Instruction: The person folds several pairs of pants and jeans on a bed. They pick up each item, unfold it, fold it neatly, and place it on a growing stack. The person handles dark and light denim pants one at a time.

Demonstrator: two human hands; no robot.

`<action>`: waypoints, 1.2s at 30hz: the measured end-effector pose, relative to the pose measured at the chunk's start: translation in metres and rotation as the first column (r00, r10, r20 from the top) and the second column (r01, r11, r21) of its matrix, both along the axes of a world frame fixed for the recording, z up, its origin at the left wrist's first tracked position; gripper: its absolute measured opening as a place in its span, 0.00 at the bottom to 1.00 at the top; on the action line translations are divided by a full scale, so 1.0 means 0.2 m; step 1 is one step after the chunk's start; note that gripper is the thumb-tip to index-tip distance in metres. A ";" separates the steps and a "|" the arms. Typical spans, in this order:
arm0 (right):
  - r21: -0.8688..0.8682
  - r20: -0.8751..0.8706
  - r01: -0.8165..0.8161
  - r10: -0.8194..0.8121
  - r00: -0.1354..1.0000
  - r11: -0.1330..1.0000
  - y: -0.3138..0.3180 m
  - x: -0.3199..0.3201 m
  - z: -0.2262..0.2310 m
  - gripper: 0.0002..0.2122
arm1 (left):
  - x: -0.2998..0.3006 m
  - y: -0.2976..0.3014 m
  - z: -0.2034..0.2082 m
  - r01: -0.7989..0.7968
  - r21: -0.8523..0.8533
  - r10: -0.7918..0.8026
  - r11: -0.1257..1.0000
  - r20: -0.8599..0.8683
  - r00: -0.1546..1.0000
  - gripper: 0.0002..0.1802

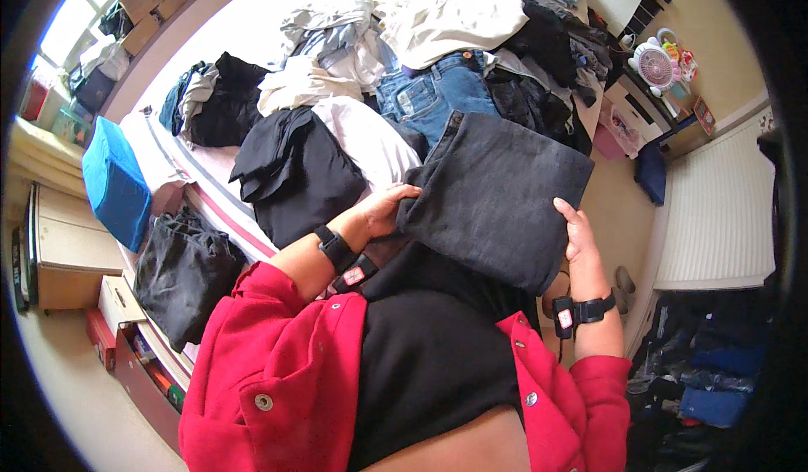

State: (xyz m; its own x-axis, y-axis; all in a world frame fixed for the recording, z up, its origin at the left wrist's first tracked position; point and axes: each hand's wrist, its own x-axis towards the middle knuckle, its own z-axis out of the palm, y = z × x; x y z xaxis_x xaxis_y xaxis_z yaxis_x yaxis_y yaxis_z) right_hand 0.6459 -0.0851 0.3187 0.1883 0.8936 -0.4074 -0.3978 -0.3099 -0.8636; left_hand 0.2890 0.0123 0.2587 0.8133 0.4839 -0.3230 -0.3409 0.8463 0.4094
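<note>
A folded pair of dark grey jeans (505,190) is held up in front of me, over the near edge of the bed. My left hand (385,209) grips its left edge, thumb on top and the other fingers mostly hidden. On the opposite side my right hand (576,230) pinches the right edge, its thumb showing on the front. Just beyond the bundle lie blue jeans (433,98) with a button at the waist. Black folded clothing (299,173) rests on the bed to the left of my left hand, beside a white garment (366,140).
A heap of light clothes (454,26) covers the far bed. Dark trousers (189,270) and a blue fabric box (116,182) sit along the left edge. To the right stand a small pink fan (655,66) and a white ribbed panel (715,220). Dark packed clothes (715,363) lie lower right.
</note>
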 end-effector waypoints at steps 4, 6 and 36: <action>0.077 -0.029 0.030 -0.027 0.999 0.997 -0.03 -0.04 0.05 0.24 | -0.04 0.02 0.04 -0.091 0.252 0.119 0.964 -0.102 0.988 0.22; 0.010 -0.134 0.076 -0.074 0.988 0.997 -0.03 -0.07 0.08 0.23 | -0.03 -0.03 0.06 -0.143 -0.002 0.140 0.990 0.225 0.964 0.33; 0.122 0.007 -0.891 0.898 0.440 0.436 0.31 -1.31 0.50 0.35 | -2.12 -1.18 0.17 -0.955 0.212 0.978 -0.207 0.074 -0.196 0.21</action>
